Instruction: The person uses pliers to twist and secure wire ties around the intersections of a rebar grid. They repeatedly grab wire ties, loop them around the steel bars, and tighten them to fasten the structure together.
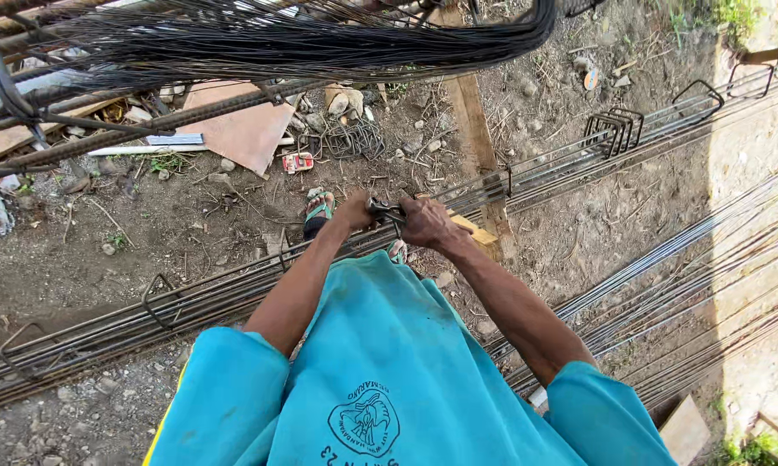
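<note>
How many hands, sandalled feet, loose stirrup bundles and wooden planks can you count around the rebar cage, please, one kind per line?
Hands: 2, the left hand and the right hand, meeting at a metal tool over the rebar cage
Sandalled feet: 1 plainly seen
Stirrup bundles: 1
Wooden planks: 1
Total: 5

Dull ribbed steel rebar (pixel 579 164), rough wooden plank (pixel 471 112), seemingly matt

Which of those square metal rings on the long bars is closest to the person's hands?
The stirrup just right of the right hand, where the wooden plank crosses. The others sit farther along.
</note>
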